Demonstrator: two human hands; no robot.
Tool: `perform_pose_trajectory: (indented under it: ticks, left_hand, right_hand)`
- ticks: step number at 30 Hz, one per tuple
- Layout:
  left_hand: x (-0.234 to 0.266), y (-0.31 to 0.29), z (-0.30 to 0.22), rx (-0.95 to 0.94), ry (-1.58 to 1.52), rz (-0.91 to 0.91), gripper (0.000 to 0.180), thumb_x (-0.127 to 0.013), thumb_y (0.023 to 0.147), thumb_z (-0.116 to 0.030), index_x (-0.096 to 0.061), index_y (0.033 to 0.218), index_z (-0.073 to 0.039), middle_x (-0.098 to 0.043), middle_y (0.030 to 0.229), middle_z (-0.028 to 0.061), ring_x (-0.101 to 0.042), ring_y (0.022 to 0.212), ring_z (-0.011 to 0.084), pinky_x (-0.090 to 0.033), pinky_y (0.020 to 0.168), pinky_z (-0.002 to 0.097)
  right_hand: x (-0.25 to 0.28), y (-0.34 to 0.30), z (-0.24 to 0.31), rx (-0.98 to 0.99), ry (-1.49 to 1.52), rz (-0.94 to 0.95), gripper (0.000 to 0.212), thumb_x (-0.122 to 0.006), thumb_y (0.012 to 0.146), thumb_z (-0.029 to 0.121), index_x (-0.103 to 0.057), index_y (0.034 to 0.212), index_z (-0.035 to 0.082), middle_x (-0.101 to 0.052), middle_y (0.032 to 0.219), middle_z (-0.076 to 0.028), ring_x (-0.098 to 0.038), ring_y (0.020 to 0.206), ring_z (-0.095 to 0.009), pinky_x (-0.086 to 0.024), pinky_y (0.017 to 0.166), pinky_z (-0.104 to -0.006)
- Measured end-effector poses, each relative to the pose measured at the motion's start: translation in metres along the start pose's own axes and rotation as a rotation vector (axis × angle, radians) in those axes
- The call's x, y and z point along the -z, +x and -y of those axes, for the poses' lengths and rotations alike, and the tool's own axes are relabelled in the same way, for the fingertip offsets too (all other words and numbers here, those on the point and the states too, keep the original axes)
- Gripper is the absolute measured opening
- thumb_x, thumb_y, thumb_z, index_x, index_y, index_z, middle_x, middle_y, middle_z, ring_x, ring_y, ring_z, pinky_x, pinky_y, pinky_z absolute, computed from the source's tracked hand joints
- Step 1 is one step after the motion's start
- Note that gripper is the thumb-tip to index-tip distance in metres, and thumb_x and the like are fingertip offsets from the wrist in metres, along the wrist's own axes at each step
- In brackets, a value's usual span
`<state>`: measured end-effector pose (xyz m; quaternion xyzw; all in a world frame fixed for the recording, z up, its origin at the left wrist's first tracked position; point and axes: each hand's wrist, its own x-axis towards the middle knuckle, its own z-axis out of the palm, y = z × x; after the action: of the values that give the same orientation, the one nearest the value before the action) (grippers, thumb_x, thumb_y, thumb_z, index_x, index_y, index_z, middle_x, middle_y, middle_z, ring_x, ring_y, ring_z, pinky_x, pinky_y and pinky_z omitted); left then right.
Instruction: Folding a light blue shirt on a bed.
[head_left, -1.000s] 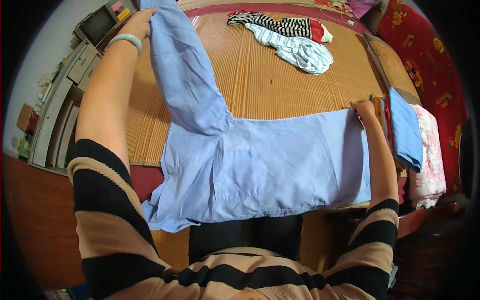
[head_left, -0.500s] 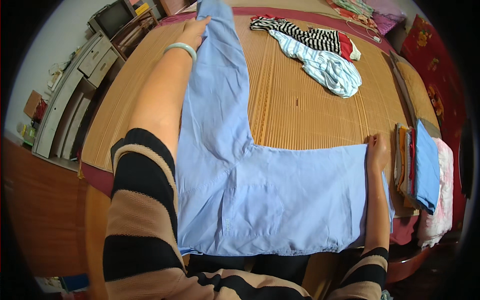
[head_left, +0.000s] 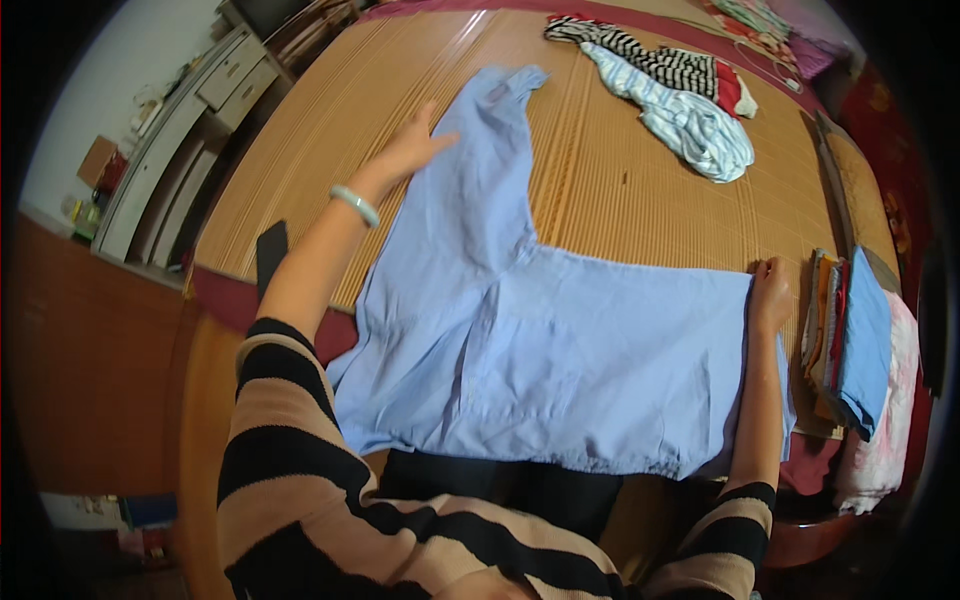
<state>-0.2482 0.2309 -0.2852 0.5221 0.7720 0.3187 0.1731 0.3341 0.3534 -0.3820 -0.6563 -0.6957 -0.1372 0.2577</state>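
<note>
A light-blue shirt lies spread across the near side of the bed, its sleeve stretching away from me and its body running to the right. A pocket and seams show faintly on its front. Beside the sleeve's left edge is my left hand, fingers spread, with a fingertip over the cloth and nothing held. At the far right corner of the shirt's hem, the fingers of my right hand are curled closed on the cloth. The shirt's near edge hangs toward my lap.
Bamboo mat covers the bed. Striped clothes lie bunched at the back. On the right stands a stack of folded clothes beside a pale pink cloth. A dark flat object sits by my left forearm; a grey desk stands left.
My left hand has let go of the sleeve and come back toward me, fingers now spread. The sleeve's end has dropped onto the mat, nearer. My right hand keeps its hold on the hem corner.
</note>
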Motion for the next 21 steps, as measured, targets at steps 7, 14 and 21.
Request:
perform_pose_trajectory:
  ticks: [7,14,21]
  left_hand:
    - [0.022,-0.229,0.024,-0.149,0.31,0.092,0.071,-0.069,0.084,-0.036,-0.045,0.138,0.003,-0.047,0.141,0.0225,-0.044,0.132,0.0342,-0.036,0.109,0.0392]
    - [0.031,-0.332,0.007,0.063,0.051,-0.08,0.07,-0.076,0.079,-0.035,-0.049,0.136,-0.005,-0.055,0.124,0.0147,-0.059,0.106,0.0279,-0.05,0.089,0.0388]
    - [0.024,-0.346,-0.017,0.108,0.348,-0.168,0.066,-0.082,0.062,-0.056,-0.062,0.093,-0.001,-0.061,0.096,0.0145,-0.059,0.097,0.0343,-0.049,0.08,0.0429]
  right_hand:
    - [0.002,0.004,0.009,-0.046,-0.046,0.055,0.023,-0.055,0.094,0.029,-0.058,0.091,0.007,-0.068,0.088,-0.015,-0.066,0.078,-0.037,-0.051,0.065,-0.0483]
    - [-0.019,0.017,-0.019,-0.067,-0.022,0.069,0.028,-0.056,0.091,0.034,-0.063,0.094,0.007,-0.069,0.093,-0.015,-0.066,0.085,-0.038,-0.052,0.072,-0.0478]
    - [0.042,0.008,-0.036,-0.163,0.328,0.384,0.042,-0.057,0.089,0.038,-0.068,0.11,0.003,-0.069,0.105,-0.021,-0.066,0.1,-0.036,-0.051,0.086,-0.0415]
